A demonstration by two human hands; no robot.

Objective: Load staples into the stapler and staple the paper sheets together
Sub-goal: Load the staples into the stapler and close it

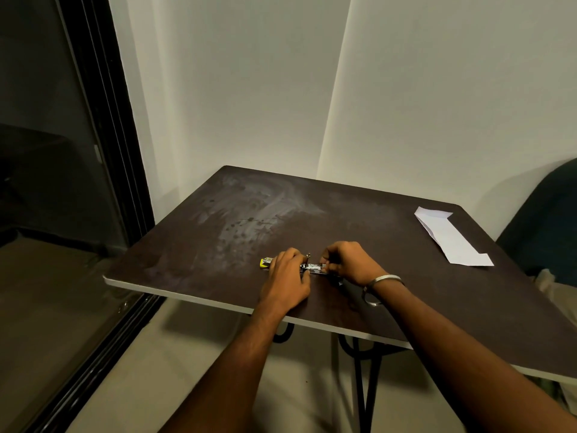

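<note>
A small metal stapler (pixel 313 267) lies on the dark brown table (pixel 390 245) near its front edge, partly hidden by both hands. My left hand (pixel 288 280) covers its left part and grips it. My right hand (pixel 346 261) pinches the stapler's right end with bent fingers; a metal bangle sits on that wrist. A little yellow staple box (pixel 265 263) peeks out just left of my left hand. White paper sheets (pixel 449 237) lie flat at the table's far right. Whether staples are in my fingers cannot be made out.
The table stands in a corner against pale walls. A dark sliding door frame (pixel 103 151) runs along the left. A dark chair (pixel 543 226) stands beyond the table's right edge. Black metal table legs (pixel 365 385) show below.
</note>
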